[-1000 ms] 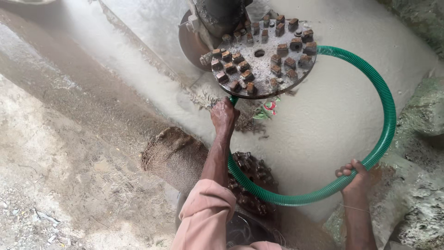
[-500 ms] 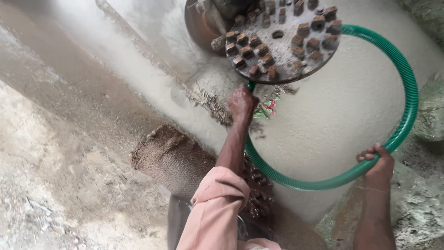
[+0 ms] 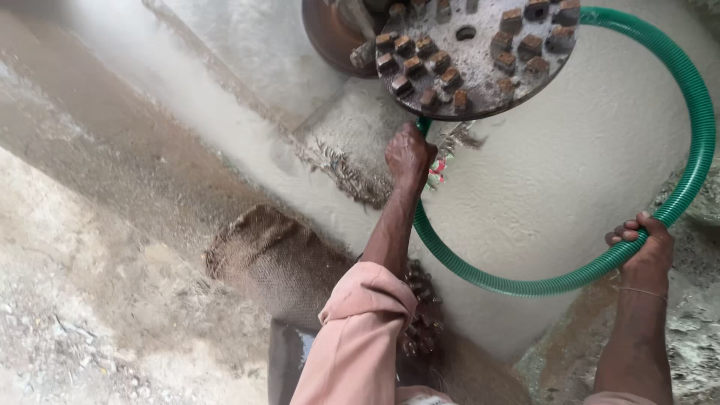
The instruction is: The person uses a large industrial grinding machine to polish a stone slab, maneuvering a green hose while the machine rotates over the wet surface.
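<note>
A ribbed green plastic hose (image 3: 675,202), bent into a wide loop, is lying over pale, slurry-coated ground below a round metal disc studded with brown rectangular blocks (image 3: 480,56). The person's left hand (image 3: 409,154) is clenching the hose end just beneath the disc's lower edge, grip closed around it; the right hand (image 3: 645,244) is grasping the hose farther along the loop, to the right of and well below the disc, fingers wrapped over the top. The step in hand appears to be steering the hose end toward the underside of the disc. The next move probably calls for the left hand guiding the end while the right is feeding slack without kinking the loop. A coarse brown burlap sack (image 3: 277,259) is lying lower left of the disc, beside the pink sleeve (image 3: 360,337).
</note>
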